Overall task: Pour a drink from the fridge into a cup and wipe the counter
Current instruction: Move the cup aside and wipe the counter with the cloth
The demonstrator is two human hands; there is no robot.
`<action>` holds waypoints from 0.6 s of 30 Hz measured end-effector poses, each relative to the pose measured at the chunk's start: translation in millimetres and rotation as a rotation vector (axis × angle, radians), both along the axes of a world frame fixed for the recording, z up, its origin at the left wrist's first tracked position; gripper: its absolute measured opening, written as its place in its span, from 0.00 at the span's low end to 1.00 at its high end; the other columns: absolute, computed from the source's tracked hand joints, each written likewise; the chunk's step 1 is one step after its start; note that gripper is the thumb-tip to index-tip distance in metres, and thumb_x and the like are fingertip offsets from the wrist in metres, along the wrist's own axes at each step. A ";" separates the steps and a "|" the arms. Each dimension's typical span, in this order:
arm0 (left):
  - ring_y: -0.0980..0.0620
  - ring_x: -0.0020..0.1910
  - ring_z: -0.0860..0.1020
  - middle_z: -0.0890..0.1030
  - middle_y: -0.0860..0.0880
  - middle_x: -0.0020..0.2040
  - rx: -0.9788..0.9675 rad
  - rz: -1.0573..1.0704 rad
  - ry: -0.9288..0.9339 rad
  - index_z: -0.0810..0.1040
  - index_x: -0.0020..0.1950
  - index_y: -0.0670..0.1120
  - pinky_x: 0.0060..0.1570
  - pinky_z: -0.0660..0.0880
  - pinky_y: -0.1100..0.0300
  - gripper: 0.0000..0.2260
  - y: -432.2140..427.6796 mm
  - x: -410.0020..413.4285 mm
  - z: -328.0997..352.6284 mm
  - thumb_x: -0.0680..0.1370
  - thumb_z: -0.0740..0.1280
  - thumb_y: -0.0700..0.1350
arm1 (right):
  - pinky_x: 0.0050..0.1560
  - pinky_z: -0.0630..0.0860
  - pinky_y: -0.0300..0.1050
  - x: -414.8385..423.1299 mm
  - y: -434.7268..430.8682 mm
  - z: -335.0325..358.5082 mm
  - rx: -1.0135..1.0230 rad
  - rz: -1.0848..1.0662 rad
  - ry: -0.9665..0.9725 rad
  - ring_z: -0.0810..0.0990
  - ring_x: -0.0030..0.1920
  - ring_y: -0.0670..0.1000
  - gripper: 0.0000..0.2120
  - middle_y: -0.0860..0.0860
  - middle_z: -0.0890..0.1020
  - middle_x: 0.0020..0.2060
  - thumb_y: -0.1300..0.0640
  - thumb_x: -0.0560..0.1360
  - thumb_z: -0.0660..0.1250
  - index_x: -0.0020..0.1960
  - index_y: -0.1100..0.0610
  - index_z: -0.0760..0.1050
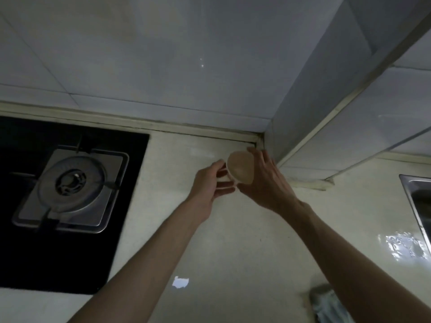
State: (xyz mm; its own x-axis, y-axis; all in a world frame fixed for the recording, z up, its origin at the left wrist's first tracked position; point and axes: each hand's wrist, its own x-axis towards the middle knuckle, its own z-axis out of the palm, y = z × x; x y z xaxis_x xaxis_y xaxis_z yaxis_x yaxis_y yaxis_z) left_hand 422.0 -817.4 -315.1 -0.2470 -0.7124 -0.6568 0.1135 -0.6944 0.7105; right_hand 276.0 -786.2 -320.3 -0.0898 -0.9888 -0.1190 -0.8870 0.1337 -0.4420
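Observation:
A small paper cup (pixel 240 167) with a white wall and a tan round face turned toward me is held tilted above the pale counter (pixel 233 241), close to the back corner. My left hand (pixel 207 185) grips the cup's white wall between thumb and fingers. On the cup's right side, my right hand (pixel 265 183) lies against it with fingers straight and spread. No drink container is in view. A crumpled grey-blue cloth (pixel 326 304) lies on the counter at the bottom right, partly under my right forearm.
A black gas hob with a steel burner (pixel 70 190) fills the left. A steel sink (pixel 417 201) shows at the right edge, with a wet shiny patch (pixel 405 245) beside it. Tiled walls and a boxed column (pixel 314 101) close the back corner.

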 end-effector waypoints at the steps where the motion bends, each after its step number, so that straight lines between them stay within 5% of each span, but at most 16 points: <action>1: 0.41 0.47 0.82 0.81 0.40 0.57 -0.005 0.021 0.019 0.77 0.60 0.39 0.55 0.79 0.45 0.14 -12.2 -0.4 0.6 0.82 0.60 0.47 | 0.64 0.70 0.49 -0.9 -13.1 0.6 -0.023 0.002 0.004 0.68 0.66 0.56 0.44 0.57 0.66 0.68 0.55 0.67 0.78 0.75 0.58 0.56; 7: 0.39 0.47 0.80 0.81 0.40 0.52 0.042 0.145 0.173 0.77 0.50 0.40 0.60 0.76 0.42 0.09 -69.9 2.6 -4.8 0.82 0.61 0.44 | 0.60 0.74 0.54 -3.0 -70.9 -9.2 -0.115 0.010 0.021 0.70 0.63 0.60 0.45 0.59 0.68 0.65 0.53 0.66 0.78 0.74 0.60 0.57; 18: 0.40 0.52 0.79 0.81 0.38 0.57 0.124 0.213 0.231 0.76 0.60 0.35 0.57 0.76 0.48 0.15 -90.9 1.9 -53.2 0.82 0.59 0.45 | 0.60 0.71 0.52 13.9 -110.5 -46.9 -0.009 -0.229 -0.066 0.67 0.67 0.60 0.42 0.58 0.65 0.67 0.46 0.70 0.74 0.75 0.58 0.55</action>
